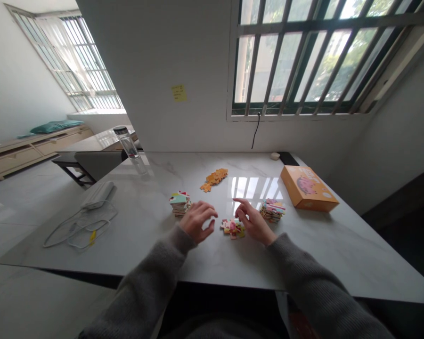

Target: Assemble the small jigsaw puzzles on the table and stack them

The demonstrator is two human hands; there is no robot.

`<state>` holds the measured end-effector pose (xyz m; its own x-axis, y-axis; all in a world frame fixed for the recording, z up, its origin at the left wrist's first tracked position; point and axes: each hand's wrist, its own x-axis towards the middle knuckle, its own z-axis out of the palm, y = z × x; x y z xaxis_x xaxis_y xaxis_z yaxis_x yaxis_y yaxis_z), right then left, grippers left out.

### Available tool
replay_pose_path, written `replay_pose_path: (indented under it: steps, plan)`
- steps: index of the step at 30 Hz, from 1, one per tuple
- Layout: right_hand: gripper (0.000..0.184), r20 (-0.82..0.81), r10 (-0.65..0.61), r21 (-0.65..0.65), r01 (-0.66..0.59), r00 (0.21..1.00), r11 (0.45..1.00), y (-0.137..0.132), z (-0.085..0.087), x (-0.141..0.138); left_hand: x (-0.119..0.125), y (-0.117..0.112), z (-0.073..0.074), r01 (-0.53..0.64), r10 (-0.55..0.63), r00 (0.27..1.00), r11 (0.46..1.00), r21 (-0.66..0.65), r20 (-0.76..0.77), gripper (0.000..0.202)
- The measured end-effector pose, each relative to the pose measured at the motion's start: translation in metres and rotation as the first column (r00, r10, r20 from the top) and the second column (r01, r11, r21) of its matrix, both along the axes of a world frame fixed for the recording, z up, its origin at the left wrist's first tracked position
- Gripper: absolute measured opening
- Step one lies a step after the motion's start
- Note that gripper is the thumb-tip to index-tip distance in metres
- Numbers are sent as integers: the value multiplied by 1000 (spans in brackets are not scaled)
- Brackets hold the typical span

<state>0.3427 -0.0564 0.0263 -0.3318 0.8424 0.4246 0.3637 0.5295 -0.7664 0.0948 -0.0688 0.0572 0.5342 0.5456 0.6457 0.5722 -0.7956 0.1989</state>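
Observation:
My left hand (198, 220) hovers over the table with its fingers apart and nothing in them. Just behind it stands a stack of puzzle pieces (178, 203). My right hand (253, 220) has its index finger stretched out and the other fingers loosely curled; nothing shows in it. Between the hands lie several puzzle pieces (232, 229) with a pink figure, apparently joined; the right hand partly covers their right side. A second stack of puzzle pieces (273, 210) stands to the right of my right hand. Farther back lies a fanned row of orange puzzle pieces (216, 177).
An orange box (308, 188) rests on the right of the white marbled table (144, 235). At the left are a white power strip (98, 194) with a coiled cable and a glass bottle (126, 142). A small white object (275, 156) sits near the wall.

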Motion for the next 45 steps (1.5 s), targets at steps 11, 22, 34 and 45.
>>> replay_pose_path:
  steps: [11, 22, 34, 45]
  plan:
    - [38, -33, -19, 24, 20, 999, 1000, 0, 4, 2, 35, 7, -49, -50, 11, 980, 980, -193, -199, 27]
    - [46, 58, 81, 99, -87, 995, 991, -7, 7, 0, 32, 5, -37, -6, 16, 982, 998, -55, 187, 39]
    - [32, 186, 70, 258, -117, 980, 959, -18, 12, 9, 34, 1, -35, 95, -57, 966, 985, -141, 253, 35]
    - [19, 136, -289, 408, 213, 948, 888, -25, 16, 50, 33, -2, -36, 101, -57, 975, 975, -200, 214, 53]
